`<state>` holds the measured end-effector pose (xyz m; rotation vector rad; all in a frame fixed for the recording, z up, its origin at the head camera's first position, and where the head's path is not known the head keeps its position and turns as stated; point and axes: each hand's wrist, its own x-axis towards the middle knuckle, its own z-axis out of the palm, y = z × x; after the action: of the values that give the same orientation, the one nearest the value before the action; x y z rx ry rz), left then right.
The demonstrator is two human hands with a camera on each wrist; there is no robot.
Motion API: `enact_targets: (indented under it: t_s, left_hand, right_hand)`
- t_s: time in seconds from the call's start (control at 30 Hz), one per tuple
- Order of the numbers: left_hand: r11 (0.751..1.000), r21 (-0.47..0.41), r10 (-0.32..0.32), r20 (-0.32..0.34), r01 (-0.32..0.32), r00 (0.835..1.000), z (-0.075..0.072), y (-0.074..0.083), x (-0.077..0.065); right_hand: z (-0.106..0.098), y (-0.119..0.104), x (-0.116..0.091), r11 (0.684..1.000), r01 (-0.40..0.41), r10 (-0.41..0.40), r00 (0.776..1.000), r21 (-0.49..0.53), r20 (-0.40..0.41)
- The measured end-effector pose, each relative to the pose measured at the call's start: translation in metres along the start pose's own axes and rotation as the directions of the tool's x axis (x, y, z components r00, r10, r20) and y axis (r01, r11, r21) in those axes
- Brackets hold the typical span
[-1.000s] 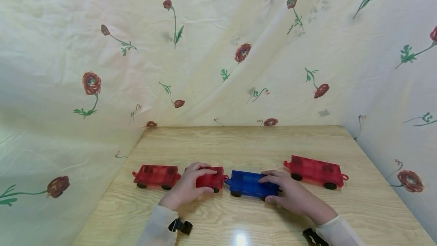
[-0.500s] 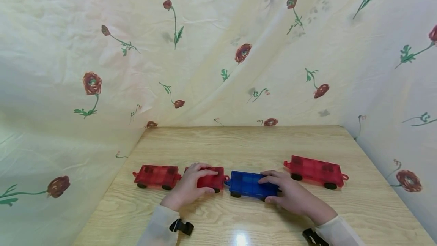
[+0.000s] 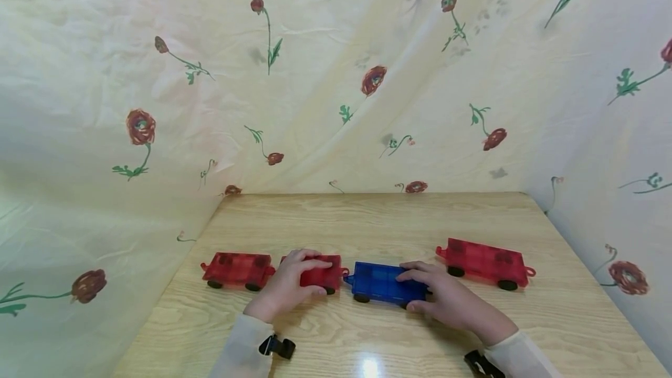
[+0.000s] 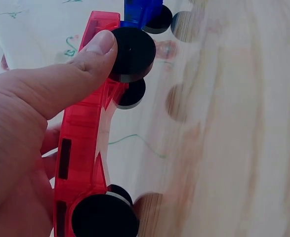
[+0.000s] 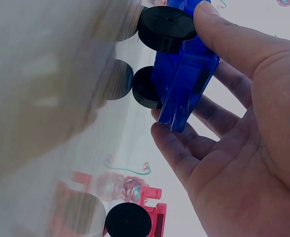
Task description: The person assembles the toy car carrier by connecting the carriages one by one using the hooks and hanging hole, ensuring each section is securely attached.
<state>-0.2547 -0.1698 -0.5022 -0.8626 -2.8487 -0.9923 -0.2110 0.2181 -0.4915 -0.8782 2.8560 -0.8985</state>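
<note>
Red cart (image 3: 322,276) at the frame's lower centre: my left hand (image 3: 289,287) pinches it, half closed. My right hand (image 3: 446,301), likewise half closed, grips the blue cart (image 3: 377,282) just beside it, on the table (image 3: 336,337).

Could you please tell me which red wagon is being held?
The middle red wagon: the left hand grips it, while neither hand holds the leftmost red wagon or the rightmost red wagon.

left hand (image 3: 287,286), right hand (image 3: 442,294) apart, both gripping, forearms (image 3: 242,343) angled inward
</note>
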Motion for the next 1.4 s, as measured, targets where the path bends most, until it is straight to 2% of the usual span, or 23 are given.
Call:
enact_targets:
  t_s: [0.67,1.0,1.4]
  left_hand:
    - [1.000,0.030,-0.011,0.022,0.010,1.000,-0.0005,0.0006,-0.0002]
    - [0.995,0.105,-0.006,0.042,0.001,0.999,-0.0013,0.0039,-0.0002]
    - [0.996,0.085,-0.014,0.041,0.011,0.999,-0.0045,0.0011,-0.0005]
  right_hand:
    - [-0.0010,0.0007,0.0000,0.999,-0.032,0.032,1.000,0.021,0.002]
    - [-0.0031,0.0017,-0.0003,0.999,-0.019,0.019,1.000,0.030,0.010]
    - [-0.0001,0.0007,0.0018,0.999,-0.051,0.051,0.999,0.017,0.010]
